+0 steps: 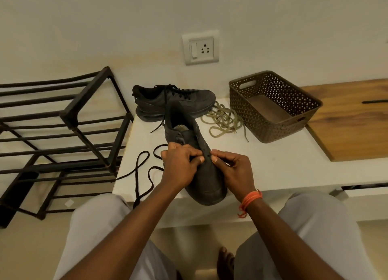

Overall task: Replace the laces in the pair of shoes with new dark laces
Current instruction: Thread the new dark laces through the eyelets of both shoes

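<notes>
The one view sits on my head, wide-angle, looking forward and steeply down over my forearms onto the white ledge close before me. The wall fills the upper frame, my knees the bottom corners, edges probably bowed by the lens.

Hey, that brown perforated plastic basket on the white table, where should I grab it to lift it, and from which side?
Grip the brown perforated plastic basket by the slot handles cut into its two short end walls, one at the wall end, one at the near end. It stands upright and open, so come from above, probably one hand per end.
</notes>
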Demonstrator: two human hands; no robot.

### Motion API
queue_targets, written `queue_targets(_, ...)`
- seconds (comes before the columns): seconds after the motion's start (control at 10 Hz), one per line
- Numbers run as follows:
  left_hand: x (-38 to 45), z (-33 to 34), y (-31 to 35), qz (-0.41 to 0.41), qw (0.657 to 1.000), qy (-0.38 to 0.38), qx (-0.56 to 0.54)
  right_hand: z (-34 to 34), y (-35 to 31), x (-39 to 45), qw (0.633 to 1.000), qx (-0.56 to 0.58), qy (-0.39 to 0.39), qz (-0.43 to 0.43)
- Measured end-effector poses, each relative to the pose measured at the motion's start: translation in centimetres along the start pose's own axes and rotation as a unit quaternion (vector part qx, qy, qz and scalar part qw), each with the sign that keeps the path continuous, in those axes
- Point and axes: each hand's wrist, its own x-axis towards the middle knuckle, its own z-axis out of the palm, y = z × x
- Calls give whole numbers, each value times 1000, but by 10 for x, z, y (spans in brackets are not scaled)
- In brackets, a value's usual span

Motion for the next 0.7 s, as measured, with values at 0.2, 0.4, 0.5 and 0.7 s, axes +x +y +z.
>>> queue_targets(0.2,-14,12,1,-32,997,72,8,4,-8,-5,999,-21,-17,-30)
queue_targets(0.4,-19,9,11,-53,996,35,-59,16,-9,-6,996,-41,59,-45)
queue_targets(0.5,-28,3,12,-38,999,-6,-13,15,-19,2,997,6,68,-38)
queue_targets(0.7,-19,-12,2,-38,996,-77,-10,-33,-72,16,954,278,-87,68)
